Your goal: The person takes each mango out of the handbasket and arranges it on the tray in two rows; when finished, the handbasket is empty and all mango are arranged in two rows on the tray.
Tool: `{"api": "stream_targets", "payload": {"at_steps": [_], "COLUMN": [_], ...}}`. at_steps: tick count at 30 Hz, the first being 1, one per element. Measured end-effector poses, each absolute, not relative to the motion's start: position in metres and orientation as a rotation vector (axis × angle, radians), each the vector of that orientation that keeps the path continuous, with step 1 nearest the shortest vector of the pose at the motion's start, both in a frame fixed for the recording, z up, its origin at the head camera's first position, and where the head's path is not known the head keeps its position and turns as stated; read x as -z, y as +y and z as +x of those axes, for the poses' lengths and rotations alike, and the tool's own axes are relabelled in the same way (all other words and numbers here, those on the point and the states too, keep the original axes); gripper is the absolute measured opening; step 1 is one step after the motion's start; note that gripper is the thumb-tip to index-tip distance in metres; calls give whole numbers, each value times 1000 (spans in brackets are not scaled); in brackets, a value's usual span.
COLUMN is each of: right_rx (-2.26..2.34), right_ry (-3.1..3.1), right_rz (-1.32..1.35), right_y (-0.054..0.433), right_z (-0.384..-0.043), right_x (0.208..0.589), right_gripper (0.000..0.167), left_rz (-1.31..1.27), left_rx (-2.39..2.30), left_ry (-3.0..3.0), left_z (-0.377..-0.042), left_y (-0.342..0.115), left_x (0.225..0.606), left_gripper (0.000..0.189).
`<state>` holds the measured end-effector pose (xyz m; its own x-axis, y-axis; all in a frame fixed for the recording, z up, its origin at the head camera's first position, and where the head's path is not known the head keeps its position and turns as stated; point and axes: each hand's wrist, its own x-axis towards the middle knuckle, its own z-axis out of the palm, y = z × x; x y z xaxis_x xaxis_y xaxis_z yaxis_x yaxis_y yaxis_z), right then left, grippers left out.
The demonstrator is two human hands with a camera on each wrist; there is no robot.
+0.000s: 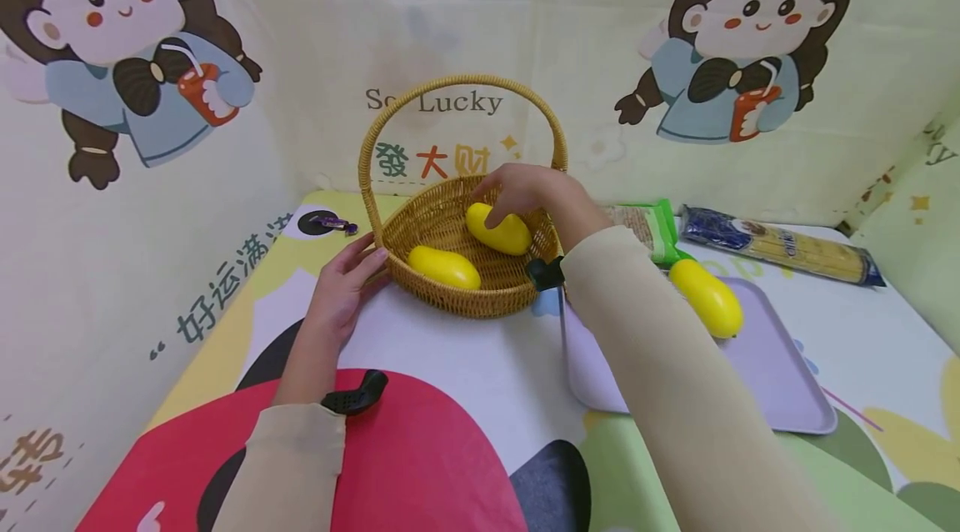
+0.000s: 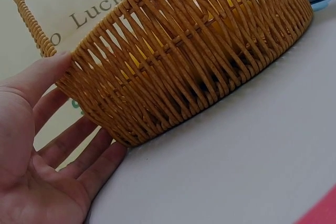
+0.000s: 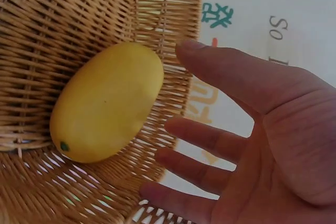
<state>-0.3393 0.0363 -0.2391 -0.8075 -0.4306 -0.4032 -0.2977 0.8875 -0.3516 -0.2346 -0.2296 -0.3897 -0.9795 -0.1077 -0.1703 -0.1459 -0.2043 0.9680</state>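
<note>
A brown wicker basket (image 1: 461,303) with a tall arched handle stands on the table and holds two yellow mangoes. One mango (image 1: 444,268) lies at the front left inside it. The other mango (image 3: 107,103) rests towards the back right, beneath my right hand (image 1: 528,186). In the right wrist view that hand's fingers are spread and relaxed, with a gap between them and the fruit. My left hand (image 1: 341,286) grips the basket's left end, thumb on the rim by the handle's foot and fingers against the woven side (image 2: 173,61).
Right of the basket lies a lilac tray (image 1: 780,382) with a third mango (image 1: 707,298) on it, partly behind my right sleeve. Behind the tray are a green-edged packet (image 1: 660,228) and a pasta packet (image 1: 787,247). A small purple wrapped sweet (image 1: 333,223) lies left of the basket.
</note>
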Motion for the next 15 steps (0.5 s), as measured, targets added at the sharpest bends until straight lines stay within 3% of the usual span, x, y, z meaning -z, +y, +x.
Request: {"api": "stream_targets", "payload": {"at_steps": [15], "right_rx": [488], "right_ry": [2501], "right_rz": [-437], "right_y": [26], "right_z": [-356], "right_x": [267], "right_gripper": [59], "left_rz": [-316], "left_rx": [-2407], "left_ry": [1967], "left_z": [-235], "left_y": [-229], "left_x": [390], "left_gripper": [64]}}
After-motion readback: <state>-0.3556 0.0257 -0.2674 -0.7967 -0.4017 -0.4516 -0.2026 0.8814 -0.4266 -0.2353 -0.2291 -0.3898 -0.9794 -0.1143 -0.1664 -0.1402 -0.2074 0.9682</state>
